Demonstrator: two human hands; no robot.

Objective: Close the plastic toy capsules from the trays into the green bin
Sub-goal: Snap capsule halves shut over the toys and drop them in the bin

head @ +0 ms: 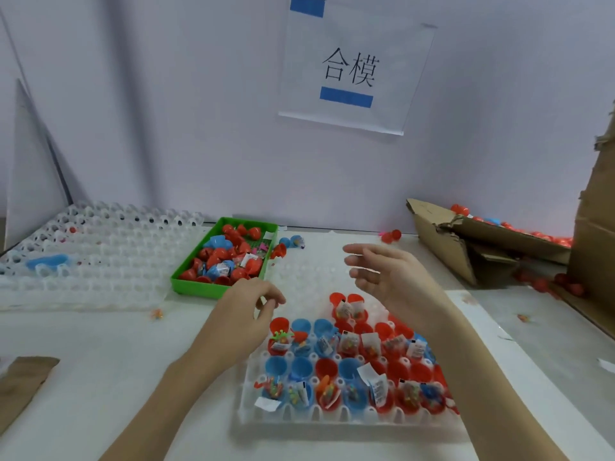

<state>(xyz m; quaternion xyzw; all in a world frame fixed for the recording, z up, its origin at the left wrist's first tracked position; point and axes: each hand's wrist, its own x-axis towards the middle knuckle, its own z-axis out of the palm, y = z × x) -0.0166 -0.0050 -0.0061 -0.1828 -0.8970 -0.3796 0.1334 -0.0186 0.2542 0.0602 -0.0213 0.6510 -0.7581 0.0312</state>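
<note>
While both hands hover empty above the tray (246, 387), left grip (248, 306) loosely curled and right grip (382, 274) spread, the nearest open capsule (347, 309) at twelve o'clock is best taken. Its halves should be pressed squarely shut, then dropped into the green bin (196, 282) at ten o'clock.

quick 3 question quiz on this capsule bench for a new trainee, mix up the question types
1. True or false: both hands are empty.
2. The green bin sits: A) on the cardboard box, B) between the two white trays, C) beside the wall sign.
3. Which two colours are the open capsules in the near tray?

Key:
1. True: left hand and right hand hover with nothing in the fingers.
2. B
3. Red and blue
</note>
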